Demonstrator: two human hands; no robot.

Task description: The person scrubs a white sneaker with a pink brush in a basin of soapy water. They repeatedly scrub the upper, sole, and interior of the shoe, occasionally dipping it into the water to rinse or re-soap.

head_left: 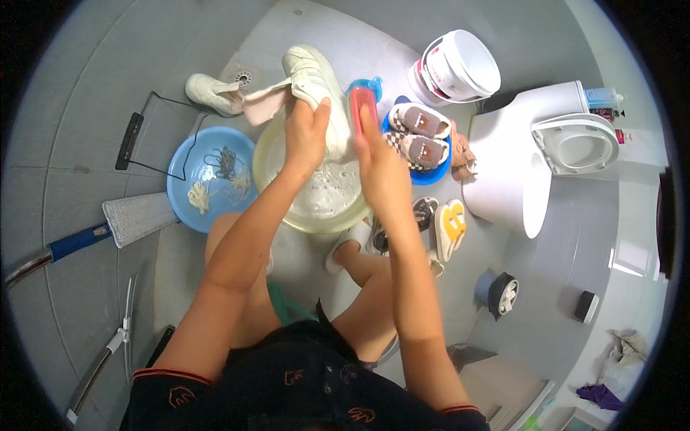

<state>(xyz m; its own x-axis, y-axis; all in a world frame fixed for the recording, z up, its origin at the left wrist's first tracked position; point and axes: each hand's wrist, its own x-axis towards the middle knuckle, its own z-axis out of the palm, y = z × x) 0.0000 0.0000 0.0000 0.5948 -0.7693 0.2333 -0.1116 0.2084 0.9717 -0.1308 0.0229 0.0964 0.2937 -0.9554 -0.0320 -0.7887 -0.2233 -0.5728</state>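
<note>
My left hand (pixel 307 136) grips a pale cream sneaker (pixel 314 72) by its opening and holds it over a yellowish basin (pixel 316 227) of sudsy water. From the sneaker's opening a pinkish flap (pixel 264 106) sticks out to the left. Closed round a red brush (pixel 363 100), my right hand (pixel 382 158) has it against or just beside the sneaker's right side; the bristles are hidden. A matching sneaker (pixel 210 93) lies on the floor at far left. In a light blue basin (pixel 185 205) to the left are shoelaces (pixel 223 164) and a whitish bundle (pixel 198 195).
Slippers (pixel 422 151) fill a blue basin (pixel 431 177) on the right, near a white toilet (pixel 503 161) and white bucket (pixel 460 68). Yellow slippers (pixel 449 228) lie closer. A flat mop (pixel 140 219) leans at left. A floor drain (pixel 244 77) is at the back.
</note>
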